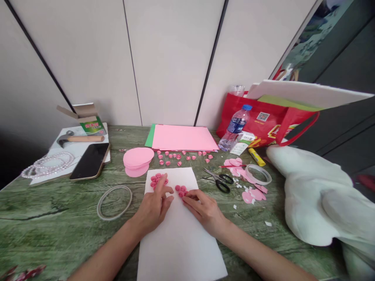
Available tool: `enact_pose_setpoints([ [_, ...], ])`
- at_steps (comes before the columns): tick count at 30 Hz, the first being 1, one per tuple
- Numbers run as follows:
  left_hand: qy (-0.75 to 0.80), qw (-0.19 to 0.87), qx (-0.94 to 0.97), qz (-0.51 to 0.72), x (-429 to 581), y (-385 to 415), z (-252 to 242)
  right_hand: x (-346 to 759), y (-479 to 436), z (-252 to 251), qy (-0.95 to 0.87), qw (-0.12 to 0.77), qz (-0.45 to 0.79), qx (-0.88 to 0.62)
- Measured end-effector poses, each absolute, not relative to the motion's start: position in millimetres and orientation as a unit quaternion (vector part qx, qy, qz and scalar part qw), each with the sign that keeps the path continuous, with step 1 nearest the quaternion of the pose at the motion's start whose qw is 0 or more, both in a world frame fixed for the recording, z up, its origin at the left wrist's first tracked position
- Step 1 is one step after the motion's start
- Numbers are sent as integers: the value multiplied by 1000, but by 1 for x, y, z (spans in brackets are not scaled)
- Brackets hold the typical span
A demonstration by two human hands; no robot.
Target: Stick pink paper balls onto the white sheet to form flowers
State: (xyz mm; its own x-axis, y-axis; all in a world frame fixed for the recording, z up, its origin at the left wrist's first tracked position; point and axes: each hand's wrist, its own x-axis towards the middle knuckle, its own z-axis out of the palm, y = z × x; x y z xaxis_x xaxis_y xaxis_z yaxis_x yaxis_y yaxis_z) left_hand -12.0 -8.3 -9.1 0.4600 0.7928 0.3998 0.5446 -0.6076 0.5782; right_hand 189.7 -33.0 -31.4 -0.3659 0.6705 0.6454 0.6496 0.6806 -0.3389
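A white sheet (pixel 179 234) lies lengthwise in front of me with two clusters of small rolled pink paper roses on its far part. My left hand (pixel 156 205) hovers over or rests by the left rose cluster (pixel 153 179); its index finger reaches across the roses and the fingers are apart, holding nothing. At the right cluster (pixel 181 189), my right hand (pixel 206 208) has its fingertips pinched together on a paper rose (pixel 185 193) at the near edge. The fingers partly hide that rose. Several loose paper roses (pixel 178 157) lie in rows beyond the sheet.
Left are pink paper ovals (pixel 138 155), a tape ring (pixel 114 203), a phone (pixel 90 162), a hammer (pixel 84 138) and bead strings (pixel 49 164). Right are scissors (pixel 221 182), paper scraps (pixel 252 195), tape roll (pixel 258 174), glue stick (pixel 256 157), bottle (pixel 236 127) and white plush (pixel 310 195).
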Motion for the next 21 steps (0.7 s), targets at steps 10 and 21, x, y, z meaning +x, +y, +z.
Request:
enact_pose_setpoints([
  [10,407,181,839,311,-10,-10,0,191,-36,-36,-829,394,-10,-397],
  [21,416,171,839,304,-10,-9,0,193,-40,-39,-837,352,-35,-418],
])
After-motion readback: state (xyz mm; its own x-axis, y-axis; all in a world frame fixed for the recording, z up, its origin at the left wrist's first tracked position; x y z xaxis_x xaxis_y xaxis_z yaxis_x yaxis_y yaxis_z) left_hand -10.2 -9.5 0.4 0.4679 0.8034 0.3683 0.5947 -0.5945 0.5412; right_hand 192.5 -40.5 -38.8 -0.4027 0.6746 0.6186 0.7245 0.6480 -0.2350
